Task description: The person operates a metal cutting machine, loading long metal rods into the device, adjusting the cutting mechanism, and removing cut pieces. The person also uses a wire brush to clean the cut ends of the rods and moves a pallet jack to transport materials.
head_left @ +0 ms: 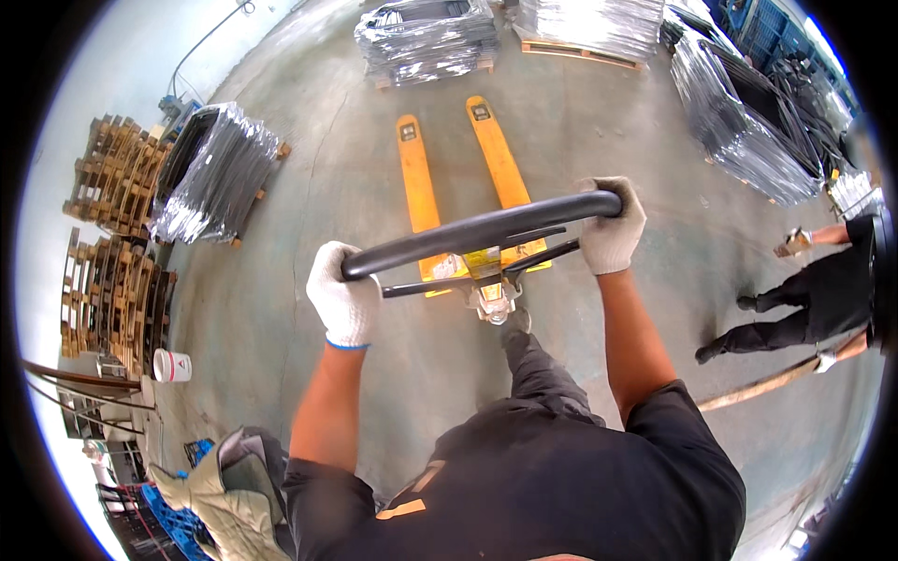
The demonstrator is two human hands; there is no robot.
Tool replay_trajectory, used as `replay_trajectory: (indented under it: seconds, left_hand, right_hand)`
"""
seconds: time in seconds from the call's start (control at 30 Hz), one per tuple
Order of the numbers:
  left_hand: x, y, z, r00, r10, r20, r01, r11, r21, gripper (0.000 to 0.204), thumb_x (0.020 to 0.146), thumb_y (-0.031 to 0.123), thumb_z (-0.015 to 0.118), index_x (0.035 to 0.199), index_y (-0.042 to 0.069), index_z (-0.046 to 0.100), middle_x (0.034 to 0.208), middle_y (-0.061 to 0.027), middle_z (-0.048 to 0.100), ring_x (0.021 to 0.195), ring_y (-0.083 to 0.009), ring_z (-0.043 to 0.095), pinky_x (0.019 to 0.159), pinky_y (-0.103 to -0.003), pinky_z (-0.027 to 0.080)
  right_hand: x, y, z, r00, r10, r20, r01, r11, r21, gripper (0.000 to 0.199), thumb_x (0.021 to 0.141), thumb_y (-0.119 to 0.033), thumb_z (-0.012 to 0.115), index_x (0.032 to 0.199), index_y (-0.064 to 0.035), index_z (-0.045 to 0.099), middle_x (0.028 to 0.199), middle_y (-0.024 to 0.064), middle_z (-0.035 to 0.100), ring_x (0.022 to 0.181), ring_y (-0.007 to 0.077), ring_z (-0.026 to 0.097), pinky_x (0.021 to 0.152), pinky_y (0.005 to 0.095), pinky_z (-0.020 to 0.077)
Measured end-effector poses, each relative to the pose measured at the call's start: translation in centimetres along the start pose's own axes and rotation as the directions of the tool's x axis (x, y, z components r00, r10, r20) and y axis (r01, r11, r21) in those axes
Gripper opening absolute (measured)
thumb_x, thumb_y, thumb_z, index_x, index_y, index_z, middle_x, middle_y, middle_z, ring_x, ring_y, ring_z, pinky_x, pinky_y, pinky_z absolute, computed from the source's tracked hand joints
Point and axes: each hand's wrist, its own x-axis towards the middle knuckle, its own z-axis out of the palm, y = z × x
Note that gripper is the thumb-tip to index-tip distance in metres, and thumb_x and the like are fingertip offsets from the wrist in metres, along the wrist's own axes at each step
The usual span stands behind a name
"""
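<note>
Both my hands wear white knit gloves and grip the black handle (482, 230) of a yellow pallet jack. Its left end is wrapped by my left hand (344, 292), whose fingers are closed. My right hand (615, 229) is closed round the right end, which sits a little higher in the view. Below the handle, the jack's base (493, 301) is partly hidden by the bar. Two yellow forks (419, 178) reach away from me along the floor, with no load on them. One of my feet stands close behind the base.
Beyond the forks stand wrapped pallet loads (426, 47), with another wrapped stack (210, 173) at the left and more (748, 122) at the right. Wooden pallets (108, 299) are piled by the left wall near a white bucket (172, 366). A co-worker (823, 290) at the right holds a long wooden piece (758, 385).
</note>
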Motion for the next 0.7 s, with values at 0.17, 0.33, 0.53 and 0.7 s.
replay_trajectory:
  seconds: [0.17, 0.33, 0.53, 0.7]
  left_hand:
    - [10.1, -5.7, 8.5, 0.998, -0.012, -0.062, 0.013, 1.0, 0.021, 0.022, 0.079, -0.018, 0.055, 0.084, 0.003, 0.062, 0.077, -0.0066, 0.06, 0.075, -0.0134, 0.057, 0.072, -0.028, 0.049]
    - [24.7, -13.2, 15.6, 0.999, -0.033, 0.013, 0.033, 0.999, 0.026, 0.022, 0.078, -0.018, 0.055, 0.084, 0.002, 0.061, 0.077, -0.0063, 0.06, 0.076, -0.0137, 0.058, 0.073, -0.028, 0.049]
    - [34.1, -15.8, 25.2, 0.995, 0.052, -0.083, -0.041, 0.99, 0.132, 0.02, 0.08, -0.017, 0.063, 0.086, 0.002, 0.06, 0.08, -0.0081, 0.06, 0.075, -0.0174, 0.059, 0.076, -0.029, 0.05]
    - [44.3, -22.4, 31.1, 0.954, 0.19, -0.23, -0.132, 0.96, 0.247, 0.019, 0.08, -0.013, 0.066, 0.084, 0.005, 0.062, 0.08, -0.0119, 0.058, 0.074, -0.0238, 0.061, 0.075, -0.033, 0.052]
  right_hand:
    - [8.8, 4.4, 10.7, 0.995, -0.041, 0.086, 0.039, 0.999, 0.023, 0.013, 0.095, 0.004, 0.068, 0.103, -0.0031, 0.074, 0.086, 0.01, 0.074, 0.086, 0.0141, 0.07, 0.083, 0.031, 0.056]
    - [17.4, 8.4, 24.4, 0.999, -0.018, 0.044, 0.016, 0.999, 0.045, 0.014, 0.089, 0.005, 0.074, 0.098, -0.0049, 0.074, 0.084, 0.0131, 0.076, 0.08, 0.0174, 0.075, 0.079, 0.0321, 0.0593]
    - [31.5, 17.0, 40.6, 0.995, -0.071, 0.071, 0.07, 0.997, 0.021, 0.01, 0.092, -0.008, 0.08, 0.099, -0.0041, 0.074, 0.084, 0.0106, 0.072, 0.083, 0.0143, 0.069, 0.08, 0.0324, 0.0572]
    - [39.2, 20.9, 54.3, 0.984, -0.152, 0.091, 0.147, 0.987, 0.065, 0.013, 0.087, -0.01, 0.08, 0.099, -0.0061, 0.077, 0.085, 0.0129, 0.077, 0.082, 0.0177, 0.077, 0.08, 0.0335, 0.0597]
